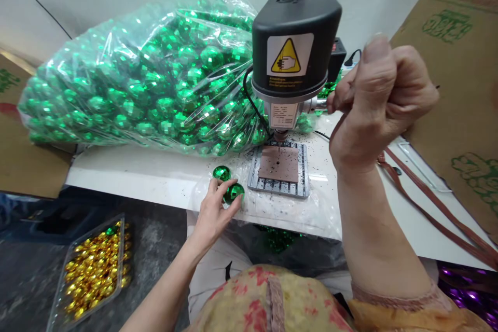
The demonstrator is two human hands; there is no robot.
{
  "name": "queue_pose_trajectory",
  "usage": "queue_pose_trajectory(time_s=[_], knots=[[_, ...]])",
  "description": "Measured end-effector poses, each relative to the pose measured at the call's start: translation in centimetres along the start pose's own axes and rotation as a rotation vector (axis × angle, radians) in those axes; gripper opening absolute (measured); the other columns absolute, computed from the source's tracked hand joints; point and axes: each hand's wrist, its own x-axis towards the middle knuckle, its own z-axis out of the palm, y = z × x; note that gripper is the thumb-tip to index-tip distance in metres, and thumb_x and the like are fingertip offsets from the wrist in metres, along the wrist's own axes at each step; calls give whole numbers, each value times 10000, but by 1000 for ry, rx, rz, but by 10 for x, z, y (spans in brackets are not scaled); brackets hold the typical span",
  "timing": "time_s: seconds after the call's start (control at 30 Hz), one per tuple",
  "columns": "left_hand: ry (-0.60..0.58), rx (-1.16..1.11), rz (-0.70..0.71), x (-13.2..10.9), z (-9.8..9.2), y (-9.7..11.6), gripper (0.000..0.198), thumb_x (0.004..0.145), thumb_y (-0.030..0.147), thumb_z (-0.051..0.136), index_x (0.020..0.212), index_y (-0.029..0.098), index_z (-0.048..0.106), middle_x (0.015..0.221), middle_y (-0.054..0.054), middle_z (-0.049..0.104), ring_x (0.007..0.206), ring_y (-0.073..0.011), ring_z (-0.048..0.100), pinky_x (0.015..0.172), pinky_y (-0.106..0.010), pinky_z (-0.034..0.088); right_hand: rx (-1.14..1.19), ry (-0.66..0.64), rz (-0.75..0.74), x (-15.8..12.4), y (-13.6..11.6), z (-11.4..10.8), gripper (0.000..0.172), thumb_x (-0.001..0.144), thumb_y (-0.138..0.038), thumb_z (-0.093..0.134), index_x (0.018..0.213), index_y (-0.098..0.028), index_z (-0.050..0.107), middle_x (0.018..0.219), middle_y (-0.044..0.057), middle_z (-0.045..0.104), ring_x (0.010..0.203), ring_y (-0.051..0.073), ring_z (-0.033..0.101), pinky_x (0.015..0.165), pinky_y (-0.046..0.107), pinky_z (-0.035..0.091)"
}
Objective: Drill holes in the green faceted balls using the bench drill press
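Note:
My left hand (pixel 218 205) has its thumb and fingers curled round a shiny green faceted ball (pixel 234 194) at the front edge of the white table. Just behind that ball lies a second green ball (pixel 221 173), close to my fingertips. A small black drill press (pixel 295 46) with a yellow warning label stands to the right. Under its chuck, a brown board (pixel 277 163) with a dark hole lies on the slotted metal base (pixel 299 190). My right hand (pixel 383 96) is raised and closed at the press's right side, on the feed lever, which it mostly hides.
A big clear bag of green balls (pixel 155 78) fills the table's back left. Dark shavings surround the base. Cardboard boxes (pixel 459 93) flank the table, and a brown strap (pixel 431 207) lies at right. A clear tub of gold balls (pixel 93 270) stands lower left.

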Motion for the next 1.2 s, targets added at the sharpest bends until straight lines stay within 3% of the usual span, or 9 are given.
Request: queue_pose_trajectory(time_s=[0.17,0.27,0.4,0.53,0.77,1.0,1.2], knots=[[-6,-785,-235,33,25,22,437,806,460,743,1132,217,584,992,-31,668,847,-141,651,764,-263,530,-20,11,8,-3,-3,0,419,922,-285,563,580,-180,344,532,-76,317,476,2,416,537,231,317],[27,-947,-205,63,51,27,521,749,466,808,1135,207,574,912,-8,674,805,-115,638,759,-235,509,-23,17,4,-2,-1,0,442,924,-275,566,572,-182,315,534,-74,307,467,7,414,540,242,324],[63,-929,-107,90,77,25,564,713,470,846,1139,192,603,885,-4,673,834,-113,635,815,-238,501,-61,-6,-17,-1,-1,-1,460,932,-284,561,570,-190,295,520,-76,313,442,18,408,496,260,293],[68,-845,-56,100,89,20,589,710,482,846,1168,193,616,968,-36,688,900,-147,651,831,-268,512,-157,-34,15,-1,-5,-2,463,954,-336,525,580,-188,295,547,-68,309,467,3,421,502,227,339],[11,-707,21,104,97,18,632,741,477,822,1260,199,594,1167,-96,680,979,-188,666,871,-318,539,-212,-39,44,-3,-8,-1,471,955,-427,503,596,-189,312,573,-59,305,509,4,455,533,210,402],[-8,-587,108,104,102,16,668,780,459,795,1359,208,573,1298,-124,650,1184,-261,629,1026,-411,511,-186,-36,39,-1,-11,0,448,955,-294,516,577,-190,299,553,-64,311,470,7,420,512,222,357],[-14,-624,92,106,105,12,734,795,477,782,1430,212,525,1314,-118,651,1187,-260,636,1055,-422,503,-173,-30,18,1,-11,2,449,951,-258,513,571,-197,283,527,-67,293,448,15,395,508,235,334]])
